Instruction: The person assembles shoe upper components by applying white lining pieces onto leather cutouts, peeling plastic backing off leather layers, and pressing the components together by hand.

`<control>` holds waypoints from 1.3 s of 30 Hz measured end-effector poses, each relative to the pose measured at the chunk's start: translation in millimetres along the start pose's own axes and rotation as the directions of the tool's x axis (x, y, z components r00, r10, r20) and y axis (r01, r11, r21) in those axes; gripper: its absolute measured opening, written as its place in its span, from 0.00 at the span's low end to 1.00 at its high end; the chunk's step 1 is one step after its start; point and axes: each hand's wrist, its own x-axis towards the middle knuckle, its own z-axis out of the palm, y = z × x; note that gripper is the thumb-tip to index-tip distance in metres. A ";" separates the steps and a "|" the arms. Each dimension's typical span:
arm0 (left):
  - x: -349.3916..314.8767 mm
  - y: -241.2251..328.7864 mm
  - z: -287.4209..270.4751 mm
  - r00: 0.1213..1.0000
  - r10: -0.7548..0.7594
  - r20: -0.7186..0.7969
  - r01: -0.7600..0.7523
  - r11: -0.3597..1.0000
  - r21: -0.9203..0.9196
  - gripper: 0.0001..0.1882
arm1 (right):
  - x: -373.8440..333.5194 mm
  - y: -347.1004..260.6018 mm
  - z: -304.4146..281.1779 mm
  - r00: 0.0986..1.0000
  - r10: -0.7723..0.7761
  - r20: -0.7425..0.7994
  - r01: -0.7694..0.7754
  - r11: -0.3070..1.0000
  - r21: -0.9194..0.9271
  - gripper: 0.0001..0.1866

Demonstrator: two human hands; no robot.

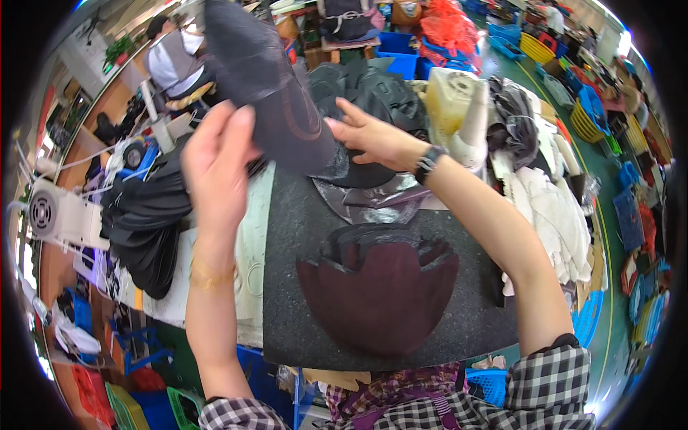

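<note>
My left hand (222, 154) is closed, thumb and fingers pinching the edge of a black shoe upper (283, 107). This long, flexible piece stands raised over the far left of the work board, with a curved reddish line along its side. My right hand (376, 143) reaches in from the right with its fingers apart, by the piece's right edge; whether it touches is unclear. Behind it lies a heap of black pieces (380, 89), partly hidden by my hand. Nearer me, a stack of dark maroon cut pieces (376, 294) with a notched far edge lies on the black board (287, 315).
A yellowish container (448, 97) and a white bottle with a tapering neck (473, 125) stand at the far right. White cut pieces (548, 215) are piled along the right side. Black pieces (147, 215) are bundled on the left. Another person (172, 61) sits at the far left.
</note>
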 end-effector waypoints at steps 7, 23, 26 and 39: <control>-165.0 26.0 32.5 0.785 -0.515 -0.344 0.436 0.854 -0.283 0.11 | -38.7 26.6 4.1 0.936 -0.350 0.034 0.341 0.880 -0.331 0.26; -217.4 32.0 118.4 0.893 -0.193 0.405 -0.078 0.823 0.563 0.20 | -294.2 56.8 -181.0 0.925 -0.259 -0.277 -0.334 -0.213 -0.918 0.07; -207.1 33.5 110.6 0.912 -0.179 0.368 0.059 0.947 0.316 0.15 | -299.0 24.2 -185.9 0.822 -0.413 -0.392 -0.366 0.143 -0.919 0.13; -168.4 34.7 106.0 0.656 -0.552 0.515 0.744 0.588 -0.316 0.09 | -249.2 -4.4 5.0 0.540 -0.639 0.547 0.640 -0.111 -0.760 0.22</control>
